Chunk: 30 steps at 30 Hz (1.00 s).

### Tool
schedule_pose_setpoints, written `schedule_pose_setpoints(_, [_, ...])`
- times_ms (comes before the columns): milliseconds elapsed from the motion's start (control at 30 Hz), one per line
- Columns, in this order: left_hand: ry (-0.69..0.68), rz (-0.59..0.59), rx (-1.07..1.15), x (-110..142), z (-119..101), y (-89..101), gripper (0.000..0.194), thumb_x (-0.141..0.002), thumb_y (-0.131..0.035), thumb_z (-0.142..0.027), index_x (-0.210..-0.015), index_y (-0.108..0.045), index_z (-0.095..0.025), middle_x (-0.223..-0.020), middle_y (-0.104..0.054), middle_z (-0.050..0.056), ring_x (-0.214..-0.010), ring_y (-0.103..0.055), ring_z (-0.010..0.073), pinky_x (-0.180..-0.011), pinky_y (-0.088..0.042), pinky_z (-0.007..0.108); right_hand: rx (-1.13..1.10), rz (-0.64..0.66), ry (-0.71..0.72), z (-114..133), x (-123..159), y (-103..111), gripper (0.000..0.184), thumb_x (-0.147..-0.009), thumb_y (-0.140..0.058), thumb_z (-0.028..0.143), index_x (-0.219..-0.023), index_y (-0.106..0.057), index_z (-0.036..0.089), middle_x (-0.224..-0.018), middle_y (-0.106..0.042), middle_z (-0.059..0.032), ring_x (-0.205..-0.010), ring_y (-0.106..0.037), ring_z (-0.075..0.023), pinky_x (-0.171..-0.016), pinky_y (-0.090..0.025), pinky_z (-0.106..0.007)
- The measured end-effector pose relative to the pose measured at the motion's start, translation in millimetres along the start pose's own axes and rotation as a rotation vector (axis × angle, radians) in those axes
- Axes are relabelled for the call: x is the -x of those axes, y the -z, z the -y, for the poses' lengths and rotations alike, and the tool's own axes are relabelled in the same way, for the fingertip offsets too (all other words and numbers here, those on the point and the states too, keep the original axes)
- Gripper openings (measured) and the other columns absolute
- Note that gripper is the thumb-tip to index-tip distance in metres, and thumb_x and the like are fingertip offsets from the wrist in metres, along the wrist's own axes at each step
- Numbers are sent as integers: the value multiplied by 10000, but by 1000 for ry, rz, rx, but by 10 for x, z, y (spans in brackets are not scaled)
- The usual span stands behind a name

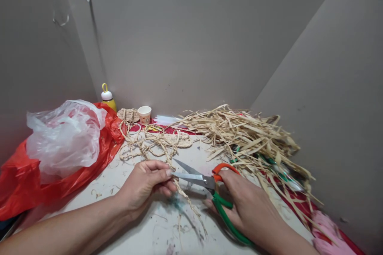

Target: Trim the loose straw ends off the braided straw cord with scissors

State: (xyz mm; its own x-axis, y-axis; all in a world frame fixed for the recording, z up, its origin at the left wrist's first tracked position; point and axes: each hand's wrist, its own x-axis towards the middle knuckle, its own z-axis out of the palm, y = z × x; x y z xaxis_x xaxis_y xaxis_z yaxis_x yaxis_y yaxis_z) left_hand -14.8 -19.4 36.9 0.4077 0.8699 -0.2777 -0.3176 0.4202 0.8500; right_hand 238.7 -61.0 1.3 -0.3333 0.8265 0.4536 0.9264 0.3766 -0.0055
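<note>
Near side of the bench (155,239): the loose tail of a twisted straw cord (184,196), ragged, trailing nearward and to the right. Just beyond, at the right: green-and-orange scissors (210,183), held in the right hand (245,203), with a grip closed around the handle loops but spread enough to keep the blades parted. At the left: the left hand (149,181), with a pinching grip, thumb and forefinger pressed together on the cord, just above the free tail.

Right at the blade tips and to the left of the right hand: the pinched stretch of cord, long axis slanting from near right to far left, crosswise to the leftward-pointing blades. Nearer to it, and touching it: the left hand. Impossible to tell whether between the blades or just past their tips.

Farther off: a tangle of the same cord, beside and partly over a flat woven straw piece (184,140). To the right, a heap of dry straw strips (248,135); to the left, a clear plastic bag (66,139) on a red bag (18,191). Farthest back: a paper cup (145,116) and a yellow bottle (107,97), near the grey wall (179,48).
</note>
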Motion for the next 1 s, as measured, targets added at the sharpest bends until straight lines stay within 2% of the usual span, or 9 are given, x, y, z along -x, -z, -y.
schedule_pose_setpoints(267, [22,6,-47,15,14,-38,246,-678,-754,-266,-800,-655,-77,-622,-694,93,-528,-631,113,-508,-486,171,53,-22,15,21,18,-41,209,-734,-580,383,-771,-443,229,-610,-541,15,-544,-522,-159,-529,-343,-260])
schedule_pose_setpoints(400, [15,34,-61,8,17,-35,235,-677,-753,-278,-771,-662,-83,-636,-697,92,-546,-637,117,-512,-482,170,87,-84,30,26,19,-26,194,-742,-575,391,-782,-494,220,-594,-562,13,-549,-541,-162,-537,-330,-260])
schedule_pose_setpoints(600, [20,59,-95,25,-1,-37,208,-688,-741,-275,-713,-658,-86,-601,-685,70,-520,-621,100,-509,-475,161,68,-190,59,60,-9,28,230,-782,-536,424,-687,-505,217,-527,-530,31,-490,-508,-129,-528,-290,-249])
schedule_pose_setpoints(1000, [-13,112,-145,-4,-10,7,195,-737,-705,-270,-699,-637,-91,-610,-684,68,-522,-617,99,-539,-487,178,96,-163,70,67,7,53,280,-803,-510,451,-669,-547,208,-465,-502,34,-426,-497,-122,-490,-269,-245])
